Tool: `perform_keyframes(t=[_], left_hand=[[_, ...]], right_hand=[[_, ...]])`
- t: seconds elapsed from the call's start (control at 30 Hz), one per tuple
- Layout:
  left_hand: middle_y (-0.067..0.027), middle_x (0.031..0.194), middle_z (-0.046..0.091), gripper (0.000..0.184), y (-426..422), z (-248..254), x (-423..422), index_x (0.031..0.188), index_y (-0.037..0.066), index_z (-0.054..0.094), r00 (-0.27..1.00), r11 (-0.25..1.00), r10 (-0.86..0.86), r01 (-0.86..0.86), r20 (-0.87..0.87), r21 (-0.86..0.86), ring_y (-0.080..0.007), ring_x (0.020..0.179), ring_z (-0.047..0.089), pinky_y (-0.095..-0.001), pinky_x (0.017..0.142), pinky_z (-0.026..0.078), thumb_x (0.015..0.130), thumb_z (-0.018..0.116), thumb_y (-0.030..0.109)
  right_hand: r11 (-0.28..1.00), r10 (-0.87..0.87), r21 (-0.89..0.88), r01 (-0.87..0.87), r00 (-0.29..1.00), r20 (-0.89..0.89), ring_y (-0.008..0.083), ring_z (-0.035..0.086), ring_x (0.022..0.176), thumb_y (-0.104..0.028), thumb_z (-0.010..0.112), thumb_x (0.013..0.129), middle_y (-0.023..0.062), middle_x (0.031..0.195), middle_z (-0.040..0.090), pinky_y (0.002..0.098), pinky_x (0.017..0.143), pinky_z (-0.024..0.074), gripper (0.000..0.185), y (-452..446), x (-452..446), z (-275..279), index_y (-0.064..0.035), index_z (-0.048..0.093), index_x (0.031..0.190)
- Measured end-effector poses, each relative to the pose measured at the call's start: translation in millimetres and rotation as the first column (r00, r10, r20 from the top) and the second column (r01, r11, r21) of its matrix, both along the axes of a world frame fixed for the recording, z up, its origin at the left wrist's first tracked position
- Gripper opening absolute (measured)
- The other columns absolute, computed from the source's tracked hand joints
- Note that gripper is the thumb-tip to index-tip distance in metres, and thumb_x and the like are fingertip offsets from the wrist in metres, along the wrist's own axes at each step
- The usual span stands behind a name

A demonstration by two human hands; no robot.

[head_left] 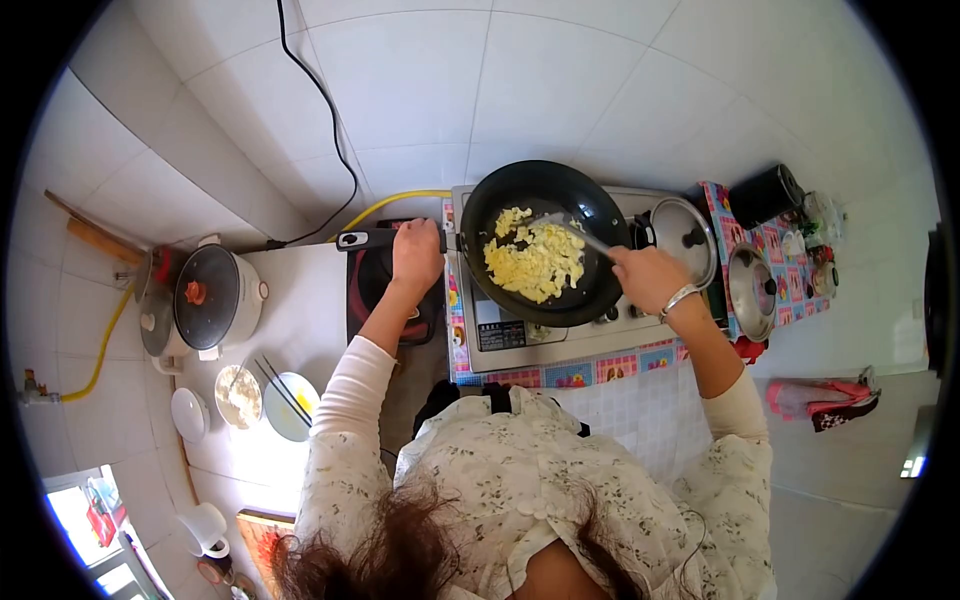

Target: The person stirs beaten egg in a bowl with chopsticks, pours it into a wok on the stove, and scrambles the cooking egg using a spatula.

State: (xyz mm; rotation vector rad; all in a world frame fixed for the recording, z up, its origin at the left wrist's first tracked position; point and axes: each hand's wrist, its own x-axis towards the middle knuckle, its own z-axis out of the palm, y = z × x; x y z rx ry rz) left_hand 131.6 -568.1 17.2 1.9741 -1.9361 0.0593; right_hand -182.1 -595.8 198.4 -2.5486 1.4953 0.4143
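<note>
My left hand (pixel 417 254) is closed round the black handle of a dark frying pan (pixel 545 176), which sits over the gas stove (pixel 490 345). Yellow scrambled eggs (pixel 540 265) lie in broken pieces across the pan's left and middle. In my right hand (pixel 650 278) is a spatula (pixel 590 238), gripped by its handle. The spatula's head reaches into the upper part of the eggs. A bracelet circles my right wrist.
A lidded pot (pixel 212 290) stands on the left counter. Near it are a bowl of white food (pixel 238 398) and a bowl with chopsticks (pixel 290 420). Metal lids (pixel 683 235) lie right of the pan. A black induction cooker (pixel 375 290) is under my left arm.
</note>
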Motion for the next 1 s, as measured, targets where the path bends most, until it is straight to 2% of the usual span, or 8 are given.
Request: perform_keyframes(t=[0.27,0.3,0.53,0.63,0.77,0.87,0.9,1.0], left_hand=[[-0.0130,0.079,0.057,0.016,-0.9,0.2,-1.0,0.077,0.003,0.055,1.000,1.000,0.014,-0.014,-0.025,0.022,-0.0285,0.087,0.056,-0.0366,0.081,0.042,0.062,0.061,0.001],[-0.0131,0.079,0.057,0.016,-1.6,-1.4,0.0,0.077,0.003,0.055,0.999,1.000,0.014,-0.013,-0.035,0.020,-0.0285,0.087,0.056,-0.0366,0.081,0.042,0.062,0.061,0.001],[-0.0132,0.080,0.057,0.017,1.4,1.7,0.4,0.078,0.003,0.055,1.000,1.000,-0.003,0.004,-0.021,0.005,-0.0282,0.086,0.056,-0.0365,0.082,0.042,0.062,0.060,0.001],[-0.0125,0.080,0.057,0.018,0.4,-1.3,-0.6,0.080,0.003,0.055,1.000,1.000,0.006,-0.006,-0.020,0.004,-0.0278,0.086,0.056,-0.0364,0.083,0.041,0.063,0.057,0.000],[-0.0130,0.080,0.058,0.017,-1.5,-3.4,-0.5,0.078,0.003,0.055,1.000,1.000,0.010,-0.009,-0.030,0.013,-0.0280,0.087,0.056,-0.0362,0.082,0.042,0.062,0.060,0.002],[-0.0135,0.081,0.058,0.016,0.7,5.9,1.0,0.077,0.003,0.056,1.000,1.000,0.002,-0.002,-0.016,0.025,-0.0284,0.087,0.056,-0.0363,0.082,0.042,0.062,0.061,0.002],[-0.0136,0.081,0.058,0.016,2.4,8.6,-0.9,0.077,0.003,0.056,1.000,1.000,-0.007,0.008,-0.013,0.029,-0.0285,0.086,0.056,-0.0364,0.082,0.042,0.063,0.061,0.002],[-0.0137,0.081,0.058,0.015,0.2,-0.8,0.6,0.078,0.003,0.056,1.000,1.000,0.001,-0.001,-0.027,-0.002,-0.0282,0.087,0.056,-0.0362,0.082,0.042,0.063,0.060,0.003]], right_hand=[[1.000,0.004,-0.028,-0.007,0.994,-0.106,0.0372,0.063,0.074,-0.017,0.049,0.086,0.0202,0.077,0.064,0.0461,0.067,0.0516,0.020,2.6,6.2,-18.2,-0.0085,0.059,0.101],[1.000,0.014,0.014,-0.013,0.996,-0.087,0.0384,0.062,0.073,-0.021,0.048,0.088,0.0186,0.076,0.064,0.0488,0.069,0.0492,0.026,5.8,6.5,-15.8,-0.0121,0.055,0.111],[0.998,-0.014,-0.063,0.014,1.000,-0.001,0.0371,0.062,0.071,-0.019,0.049,0.087,0.0186,0.076,0.064,0.0475,0.065,0.0501,0.020,13.7,-7.2,5.6,-0.0096,0.057,0.102],[1.000,0.016,-0.018,-0.017,1.000,-0.019,0.0366,0.063,0.070,-0.019,0.049,0.087,0.0183,0.075,0.064,0.0476,0.064,0.0503,0.019,23.0,-4.0,3.1,-0.0100,0.057,0.103],[1.000,0.022,-0.015,-0.023,0.997,-0.080,0.0371,0.062,0.069,-0.021,0.049,0.087,0.0185,0.072,0.063,0.0486,0.061,0.0496,0.027,22.6,-0.3,-24.9,-0.0146,0.054,0.113],[0.998,0.058,0.007,-0.058,0.997,-0.056,0.0370,0.062,0.067,-0.020,0.048,0.087,0.0183,0.071,0.063,0.0479,0.061,0.0497,0.026,26.4,2.8,-17.3,-0.0128,0.054,0.112],[0.998,0.068,-0.002,-0.068,0.997,-0.026,0.0354,0.064,0.068,-0.013,0.048,0.083,0.0188,0.073,0.064,0.0449,0.062,0.0514,0.021,20.3,0.9,-14.7,-0.0080,0.057,0.102],[0.998,0.059,-0.014,-0.061,0.992,-0.111,0.0352,0.063,0.068,-0.014,0.049,0.084,0.0186,0.074,0.064,0.0450,0.062,0.0512,0.021,19.4,-1.6,-14.8,-0.0083,0.057,0.102]])
